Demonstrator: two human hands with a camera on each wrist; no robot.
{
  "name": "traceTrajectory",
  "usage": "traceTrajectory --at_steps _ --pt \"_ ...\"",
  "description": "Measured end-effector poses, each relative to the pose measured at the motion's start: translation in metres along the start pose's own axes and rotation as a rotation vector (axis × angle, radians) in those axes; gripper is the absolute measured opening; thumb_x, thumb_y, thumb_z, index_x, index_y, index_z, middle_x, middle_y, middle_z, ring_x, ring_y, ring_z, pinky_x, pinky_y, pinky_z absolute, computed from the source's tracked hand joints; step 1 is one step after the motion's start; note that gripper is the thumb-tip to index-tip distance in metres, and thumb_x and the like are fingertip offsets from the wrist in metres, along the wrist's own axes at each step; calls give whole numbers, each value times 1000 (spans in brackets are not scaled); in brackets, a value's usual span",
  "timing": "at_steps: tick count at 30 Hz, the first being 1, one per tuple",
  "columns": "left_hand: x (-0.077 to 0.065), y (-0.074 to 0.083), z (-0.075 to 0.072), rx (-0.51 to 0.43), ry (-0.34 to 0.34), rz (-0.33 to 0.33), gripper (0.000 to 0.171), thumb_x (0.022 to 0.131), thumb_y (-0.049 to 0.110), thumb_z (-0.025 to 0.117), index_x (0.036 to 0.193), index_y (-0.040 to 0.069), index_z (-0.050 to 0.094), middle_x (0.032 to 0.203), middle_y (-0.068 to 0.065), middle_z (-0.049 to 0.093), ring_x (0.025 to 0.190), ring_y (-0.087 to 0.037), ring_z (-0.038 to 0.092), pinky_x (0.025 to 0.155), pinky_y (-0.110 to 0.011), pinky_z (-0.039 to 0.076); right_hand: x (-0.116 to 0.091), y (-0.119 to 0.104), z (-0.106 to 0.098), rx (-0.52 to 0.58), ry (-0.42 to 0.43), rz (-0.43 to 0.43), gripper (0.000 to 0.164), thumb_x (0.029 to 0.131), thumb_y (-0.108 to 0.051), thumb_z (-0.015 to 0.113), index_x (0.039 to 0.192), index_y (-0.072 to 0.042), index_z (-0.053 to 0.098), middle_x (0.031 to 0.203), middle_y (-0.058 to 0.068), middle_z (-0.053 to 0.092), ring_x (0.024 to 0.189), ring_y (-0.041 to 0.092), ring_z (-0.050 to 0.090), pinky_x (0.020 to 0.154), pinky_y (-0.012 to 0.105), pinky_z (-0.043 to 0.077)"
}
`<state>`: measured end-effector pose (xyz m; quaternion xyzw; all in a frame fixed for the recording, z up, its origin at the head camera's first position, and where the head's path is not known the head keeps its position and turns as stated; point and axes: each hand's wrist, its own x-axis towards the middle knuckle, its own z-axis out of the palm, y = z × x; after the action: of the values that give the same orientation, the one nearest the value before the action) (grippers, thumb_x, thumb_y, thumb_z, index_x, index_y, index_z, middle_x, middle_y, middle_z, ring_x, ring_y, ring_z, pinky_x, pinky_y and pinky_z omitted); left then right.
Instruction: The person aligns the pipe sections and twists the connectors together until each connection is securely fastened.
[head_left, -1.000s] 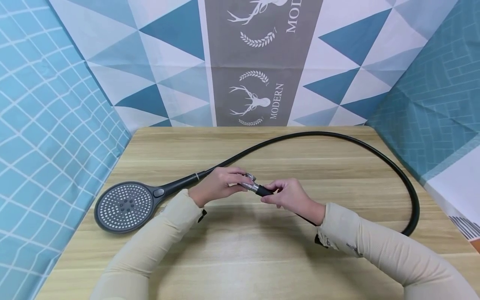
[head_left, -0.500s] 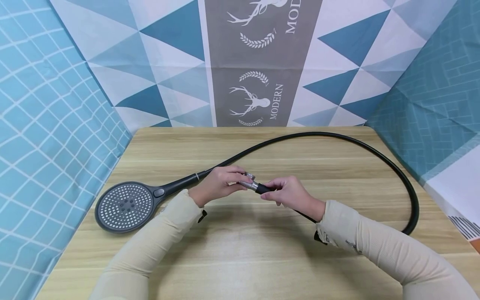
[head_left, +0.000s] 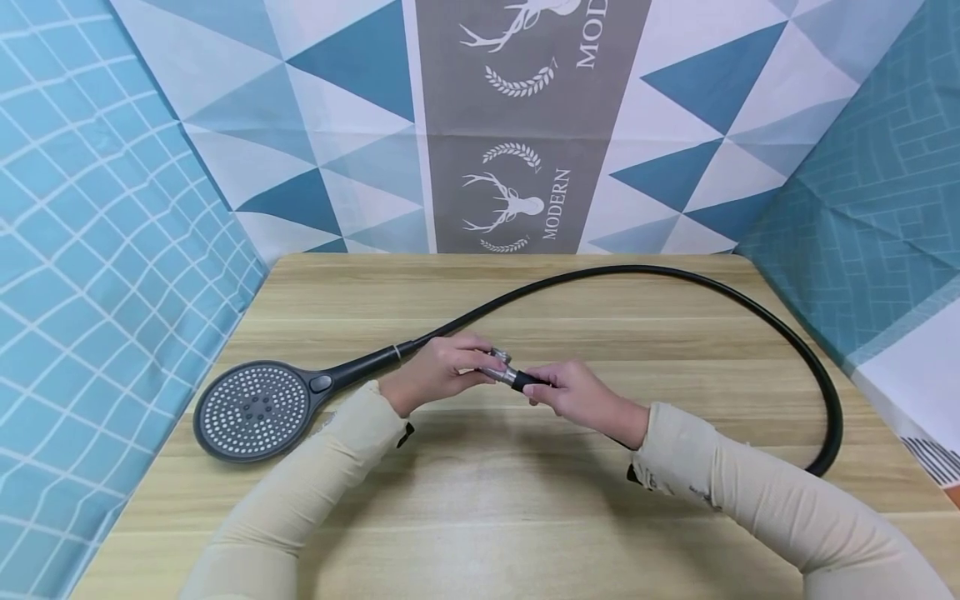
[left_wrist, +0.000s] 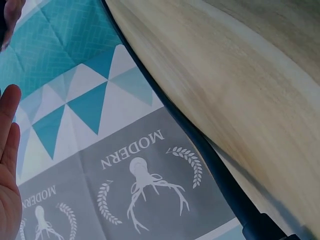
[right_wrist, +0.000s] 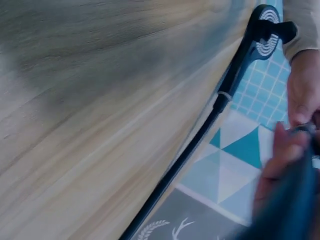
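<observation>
Table (head_left: 480,517): pale wood top, filling the lower two thirds of the head view; patterned backdrop closing in along the far, left and right edges. Bare wood lying open in the lower centre, in front of the hands.

Shower hose (head_left: 750,304): black, arcing from the handle up through the centre and round the right of the frame, running close to the table's right edge there.

Shower head (head_left: 255,410): dark, face up, lying at lower left near the left edge.

Left hand (head_left: 438,371): fingers pinching the silver connector (head_left: 501,367) at centre.

Right hand (head_left: 577,393): grip closing round the hose's black free end (head_left: 528,381).

Step judged: working the connector at the free end. The next move is calling for steady counter-holding and small turns.
</observation>
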<state>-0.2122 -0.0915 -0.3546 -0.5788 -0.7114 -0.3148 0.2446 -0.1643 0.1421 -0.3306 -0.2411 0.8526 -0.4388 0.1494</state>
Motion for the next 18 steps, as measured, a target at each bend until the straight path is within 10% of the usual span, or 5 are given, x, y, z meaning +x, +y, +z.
traceTrajectory --at_steps 8,18 --pt "-2 0 2 -23 -2 -26 27 69 -3 81 94 3 72 95 -12 69 83 -19 66 75 -25 53 -2 -4 6 -105 34 7 17 98 -8 53 84 -4 62 57 -5 39 47 9 34 45 23 29" --pt "-2 -4 2 -46 33 -70 26 69 -3 81 93 2 72 94 -12 69 83 -19 67 73 -24 53 -2 1 11 -90 204 -74 29 82 -5 75 99 2 54 73 6 63 58 11 50 50 25 42"
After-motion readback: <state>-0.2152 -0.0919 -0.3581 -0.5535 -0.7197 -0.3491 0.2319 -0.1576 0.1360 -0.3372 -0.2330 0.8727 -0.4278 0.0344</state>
